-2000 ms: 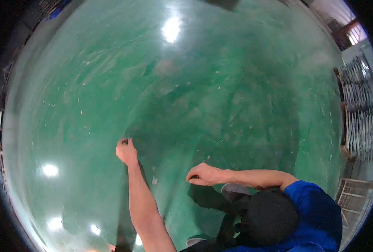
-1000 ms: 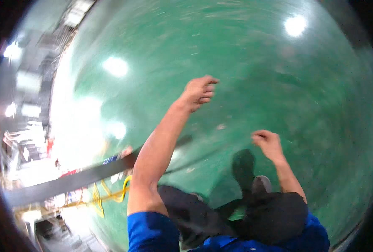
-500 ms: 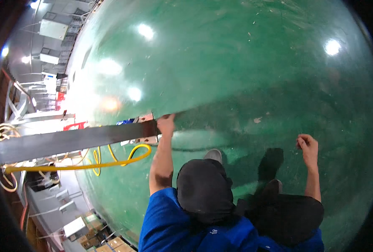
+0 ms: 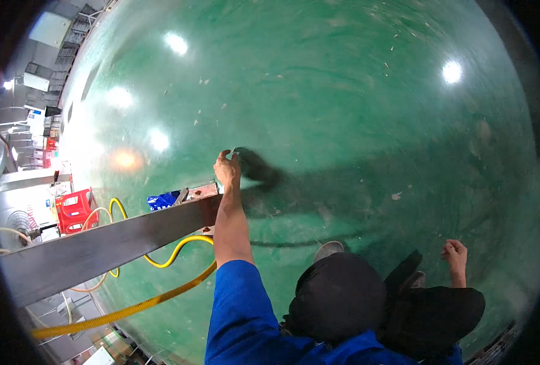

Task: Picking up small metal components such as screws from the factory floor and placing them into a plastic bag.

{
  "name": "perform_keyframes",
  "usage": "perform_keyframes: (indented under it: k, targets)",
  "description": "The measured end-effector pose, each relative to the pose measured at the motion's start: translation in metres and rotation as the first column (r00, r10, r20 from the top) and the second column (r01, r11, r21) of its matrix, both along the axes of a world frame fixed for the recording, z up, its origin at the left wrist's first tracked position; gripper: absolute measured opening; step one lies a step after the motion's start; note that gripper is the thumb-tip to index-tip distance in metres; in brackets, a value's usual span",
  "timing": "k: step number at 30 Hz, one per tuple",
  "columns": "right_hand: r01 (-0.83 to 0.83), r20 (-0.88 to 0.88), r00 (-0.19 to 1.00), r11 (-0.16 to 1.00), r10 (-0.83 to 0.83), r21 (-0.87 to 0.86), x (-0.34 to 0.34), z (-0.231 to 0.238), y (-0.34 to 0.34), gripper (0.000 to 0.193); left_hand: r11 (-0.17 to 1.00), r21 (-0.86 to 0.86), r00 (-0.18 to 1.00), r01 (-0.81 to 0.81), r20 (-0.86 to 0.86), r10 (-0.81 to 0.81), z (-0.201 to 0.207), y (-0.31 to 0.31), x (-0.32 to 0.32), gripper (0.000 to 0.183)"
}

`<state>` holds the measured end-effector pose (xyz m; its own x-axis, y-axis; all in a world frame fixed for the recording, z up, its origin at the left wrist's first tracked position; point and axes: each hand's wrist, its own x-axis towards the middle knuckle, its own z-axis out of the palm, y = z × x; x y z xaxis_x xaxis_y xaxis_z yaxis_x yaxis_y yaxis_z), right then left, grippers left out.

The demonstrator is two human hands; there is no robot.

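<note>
My left hand reaches out just past the lower end of a grey metal post. Its fingers are curled toward the thumb, and a small pale sliver shows at the tips, too small to name. The post's reddish base plate, with brown bolt heads, lies close beside my left wrist. My right hand hangs low near my dark-clad right knee, away from the post. Its fingers are curled in, and whatever they hold, if anything, is hidden.
A yellow ribbed hose loops by the post. A blue object lies by the base plate. Beyond stand a red plastic stool and a round fan guard. Small pale scraps dot the green floor.
My left hand has left the end of the post and moved forward past it. My right hand appears lower. The view has shifted, bringing the red stool more into sight.
</note>
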<state>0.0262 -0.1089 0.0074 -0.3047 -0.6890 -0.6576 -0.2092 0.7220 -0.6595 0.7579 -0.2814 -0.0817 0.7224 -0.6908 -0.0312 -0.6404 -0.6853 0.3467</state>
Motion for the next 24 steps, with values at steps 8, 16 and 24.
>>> perform_keyframes:
  k: [8, 16, 24]
  targets:
    - [-0.089, 0.042, 0.995, 0.996, 0.09, -0.027, 0.003, -0.051, 0.013, 0.022, 0.998, -0.046, 0.987, -0.052, -0.156, 0.044, -0.031, 0.006, 0.056, 0.019]
    - [-0.402, 0.145, 0.902, 0.914, 0.406, -0.059, 0.057, 0.0, -0.041, 0.032, 0.956, 0.024, 0.908, -0.291, 0.321, 0.269, -0.009, -0.03, 0.22, 0.029]
    - [-0.757, -0.162, 0.637, 0.651, 0.754, 0.051, 0.075, 0.109, -0.189, 0.03, 0.828, -0.212, -0.15, -0.519, -0.931, -0.332, -0.015, -0.123, 0.036, 0.029]
